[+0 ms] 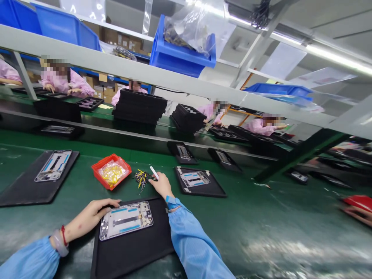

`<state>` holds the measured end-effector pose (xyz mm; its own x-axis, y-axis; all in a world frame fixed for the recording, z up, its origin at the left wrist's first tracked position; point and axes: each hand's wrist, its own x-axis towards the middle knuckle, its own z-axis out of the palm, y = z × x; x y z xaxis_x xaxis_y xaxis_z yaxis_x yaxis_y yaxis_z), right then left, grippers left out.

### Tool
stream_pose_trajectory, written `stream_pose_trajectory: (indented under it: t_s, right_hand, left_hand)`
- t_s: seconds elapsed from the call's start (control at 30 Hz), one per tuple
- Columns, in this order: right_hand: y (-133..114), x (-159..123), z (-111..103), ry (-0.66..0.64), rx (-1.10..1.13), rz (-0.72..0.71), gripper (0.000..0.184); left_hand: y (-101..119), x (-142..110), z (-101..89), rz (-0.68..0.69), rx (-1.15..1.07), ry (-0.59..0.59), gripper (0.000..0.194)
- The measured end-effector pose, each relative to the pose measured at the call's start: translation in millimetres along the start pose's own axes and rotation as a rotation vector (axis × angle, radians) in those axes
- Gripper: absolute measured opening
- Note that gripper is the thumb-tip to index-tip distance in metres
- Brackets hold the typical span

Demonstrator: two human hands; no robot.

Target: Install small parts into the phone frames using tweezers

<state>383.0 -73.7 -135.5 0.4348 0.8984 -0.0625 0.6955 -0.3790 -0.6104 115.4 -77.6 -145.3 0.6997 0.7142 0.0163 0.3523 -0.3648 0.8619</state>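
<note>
Both hands are working over the green table (pixel 247 217). Her left hand (pixel 93 215) is lying open, fingers pressing flat on the left end of a phone frame (pixel 126 219), which is sitting on a black tray (pixel 136 248) right in front of her. Meanwhile the right hand (pixel 162 185) is curling closed around a white pen-like tool (pixel 154 173), its tip hovering just beside a small pile of yellow-and-black parts (pixel 142 179). Next to that pile an orange bin (pixel 111 171) is holding a bag of yellow pieces. Across the belt, people in pink coats are sitting behind stacked black trays (pixel 140 106).
</note>
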Motion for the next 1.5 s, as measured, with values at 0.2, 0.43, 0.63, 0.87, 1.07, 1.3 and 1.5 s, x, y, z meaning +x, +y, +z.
stream_pose_trajectory:
  t_s: [0.2, 0.43, 0.63, 0.87, 1.07, 1.3, 1.5]
  right_hand:
    - [12, 11, 2, -0.065, 0.014, 0.0, 0.019]
    - [3, 0, -18, -0.156, 0.241, -0.163, 0.007]
    - [-25, -7, -21, -0.206, 0.411, -0.345, 0.016]
    - [-56, -2, -18, -0.159, 0.356, -0.523, 0.014]
    - [-67, -5, -15, -0.153, 0.239, -0.597, 0.027]
    - [-66, -7, -12, -0.146, 0.196, -0.618, 0.028]
    - [-65, -8, -8, -0.149, 0.161, -0.6, 0.029]
  left_hand:
    - [0, 7, -2.3, 0.004, 0.009, -0.072, 0.033]
    - [29, 45, 3.3, 0.125, 0.166, 0.004, 0.03]
    - [59, 88, 9.3, 0.214, 0.525, 0.263, 0.027]
    - [58, 96, -8.3, 0.212, 0.719, 0.277, 0.018]
    - [53, 96, -21.6, 0.185, 0.829, 0.246, 0.017]
    - [51, 94, -22.7, 0.195, 0.872, 0.275, 0.018]
    - [49, 94, -21.5, 0.214, 0.896, 0.258, 0.016]
